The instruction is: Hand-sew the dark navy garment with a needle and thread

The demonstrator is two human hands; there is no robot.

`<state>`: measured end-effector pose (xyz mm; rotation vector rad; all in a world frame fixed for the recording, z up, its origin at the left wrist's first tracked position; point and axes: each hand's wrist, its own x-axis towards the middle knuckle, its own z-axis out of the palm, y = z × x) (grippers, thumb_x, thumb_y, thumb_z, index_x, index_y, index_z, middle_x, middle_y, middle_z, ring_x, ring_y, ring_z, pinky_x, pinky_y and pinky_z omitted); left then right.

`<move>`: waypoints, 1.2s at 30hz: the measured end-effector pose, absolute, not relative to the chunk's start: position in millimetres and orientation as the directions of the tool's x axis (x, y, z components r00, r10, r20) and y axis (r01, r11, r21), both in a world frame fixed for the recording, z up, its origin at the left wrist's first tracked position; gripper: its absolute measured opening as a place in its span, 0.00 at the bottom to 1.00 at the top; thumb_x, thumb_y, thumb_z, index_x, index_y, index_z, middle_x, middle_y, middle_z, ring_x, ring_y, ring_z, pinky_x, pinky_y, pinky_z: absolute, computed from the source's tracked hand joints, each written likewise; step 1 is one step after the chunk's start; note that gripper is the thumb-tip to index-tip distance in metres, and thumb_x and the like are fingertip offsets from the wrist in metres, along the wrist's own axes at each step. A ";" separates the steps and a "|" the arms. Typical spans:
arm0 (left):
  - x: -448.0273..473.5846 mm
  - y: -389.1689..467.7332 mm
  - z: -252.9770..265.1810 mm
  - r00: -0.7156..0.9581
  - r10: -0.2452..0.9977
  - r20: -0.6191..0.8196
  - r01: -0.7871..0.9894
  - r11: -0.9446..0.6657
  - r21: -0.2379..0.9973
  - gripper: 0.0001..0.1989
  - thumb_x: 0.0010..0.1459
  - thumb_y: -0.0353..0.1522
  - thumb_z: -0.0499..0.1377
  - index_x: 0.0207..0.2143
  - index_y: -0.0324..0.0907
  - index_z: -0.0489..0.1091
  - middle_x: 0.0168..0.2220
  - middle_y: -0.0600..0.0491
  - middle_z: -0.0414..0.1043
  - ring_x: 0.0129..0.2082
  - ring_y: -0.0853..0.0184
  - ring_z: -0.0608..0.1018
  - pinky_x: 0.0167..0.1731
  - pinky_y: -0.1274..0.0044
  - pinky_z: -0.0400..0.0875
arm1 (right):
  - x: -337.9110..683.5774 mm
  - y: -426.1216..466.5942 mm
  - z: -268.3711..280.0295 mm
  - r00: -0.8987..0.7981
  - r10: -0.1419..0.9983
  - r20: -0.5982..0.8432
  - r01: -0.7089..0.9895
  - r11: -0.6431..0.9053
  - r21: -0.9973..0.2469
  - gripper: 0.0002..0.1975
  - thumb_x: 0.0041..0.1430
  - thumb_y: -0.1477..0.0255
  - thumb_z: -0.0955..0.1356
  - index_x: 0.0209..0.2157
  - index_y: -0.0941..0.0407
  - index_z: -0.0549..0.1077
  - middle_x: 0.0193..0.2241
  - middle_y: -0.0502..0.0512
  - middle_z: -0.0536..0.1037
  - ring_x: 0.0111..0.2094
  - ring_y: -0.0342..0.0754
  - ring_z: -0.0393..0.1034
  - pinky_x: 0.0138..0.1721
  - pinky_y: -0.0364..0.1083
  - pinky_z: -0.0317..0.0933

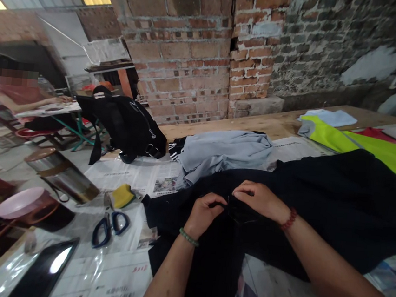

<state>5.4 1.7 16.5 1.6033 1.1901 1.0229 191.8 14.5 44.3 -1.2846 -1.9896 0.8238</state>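
Note:
A dark navy garment point(319, 197) lies spread and rumpled over the newspaper in front of me. Over its middle, my left hand point(205, 214), with a green bead bracelet, is closed in a pinch on the dark cloth. Just to the right, my right hand point(261, 199), with a reddish bead bracelet, also has thumb and fingers pressed together at the cloth. A thin light line shows between the fingertips, too small to name. Whatever the right fingertips pinch is hidden. The two hands are close but apart.
Left lie blue-handled scissors point(109, 228), a yellow sponge-like piece point(123, 196), a steel flask point(64, 173), a pink-lidded container point(21, 204) and a phone point(44, 269). Behind are a black bag point(126, 125), grey clothing point(224, 148) and a yellow-green garment point(373, 146). A person point(18, 89) sits far left.

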 end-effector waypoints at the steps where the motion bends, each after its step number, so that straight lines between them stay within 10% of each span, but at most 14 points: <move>1: 5.3 1.9 15.9 0.191 0.976 0.107 0.247 -0.153 0.957 0.07 0.41 0.24 0.56 0.24 0.41 0.73 0.25 0.56 0.70 0.27 0.71 0.70 0.30 0.80 0.63 | 188.9 18.1 41.2 -0.395 0.911 0.120 0.484 0.318 -0.815 0.11 0.51 0.67 0.63 0.30 0.55 0.75 0.31 0.51 0.73 0.32 0.43 0.67 0.36 0.42 0.58; 13: 8.7 6.0 8.0 0.150 0.989 -0.003 0.209 -0.029 0.978 0.06 0.40 0.28 0.59 0.25 0.40 0.72 0.23 0.57 0.69 0.24 0.72 0.69 0.26 0.81 0.62 | 167.7 17.1 4.8 -0.264 0.958 -0.111 0.041 -0.104 -0.994 0.09 0.44 0.67 0.67 0.24 0.59 0.71 0.19 0.46 0.69 0.22 0.38 0.60 0.27 0.40 0.53; 20: 9.8 7.5 3.4 0.187 0.978 -0.094 0.246 0.046 0.968 0.08 0.43 0.35 0.59 0.25 0.39 0.73 0.22 0.57 0.69 0.22 0.73 0.68 0.24 0.81 0.60 | 162.7 21.1 -4.8 -0.103 0.990 -0.093 -0.321 -0.121 -0.939 0.10 0.44 0.66 0.68 0.23 0.59 0.67 0.22 0.49 0.71 0.24 0.39 0.62 0.30 0.40 0.55; 36: 7.2 9.7 3.6 0.172 0.964 -0.202 0.160 0.175 0.971 0.05 0.40 0.29 0.60 0.24 0.40 0.72 0.21 0.57 0.69 0.21 0.73 0.68 0.22 0.82 0.60 | 203.7 40.9 -1.9 0.006 0.998 -0.061 -0.574 -0.047 -0.818 0.13 0.47 0.66 0.68 0.34 0.51 0.61 0.21 0.42 0.71 0.21 0.40 0.69 0.23 0.41 0.63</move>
